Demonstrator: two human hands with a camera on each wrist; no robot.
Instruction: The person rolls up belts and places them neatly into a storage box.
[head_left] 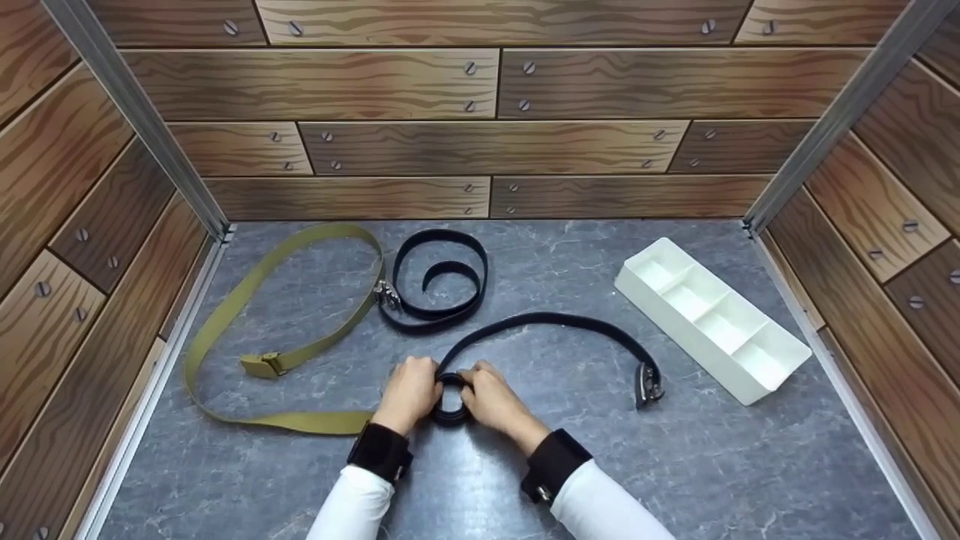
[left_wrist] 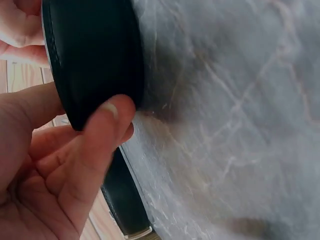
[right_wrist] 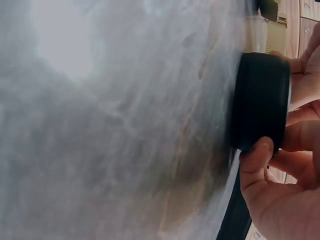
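Between the two hands a black belt [head_left: 451, 417] is wound into a small coil standing on its edge. My left hand [head_left: 409, 391] pinches the coil's left side, thumb on the outer face in the left wrist view. On the opposite side, my right hand [head_left: 495, 401] grips the coil [right_wrist: 261, 100] between thumb and fingers. From the coil's far side the loose length of belt [head_left: 555, 319] arcs right and ends at a silver buckle [head_left: 649, 385]. In the head view the hands partly cover the roll.
An olive web belt [head_left: 214, 330] with a matching buckle [head_left: 261, 365] loops over the left side. Behind the hands lies another black belt [head_left: 480, 296], loosely curled, with a metal buckle [head_left: 387, 294]. A white tray [head_left: 679, 337] with several compartments stands at right. Wood-patterned walls [head_left: 397, 146] enclose the grey marbled surface.
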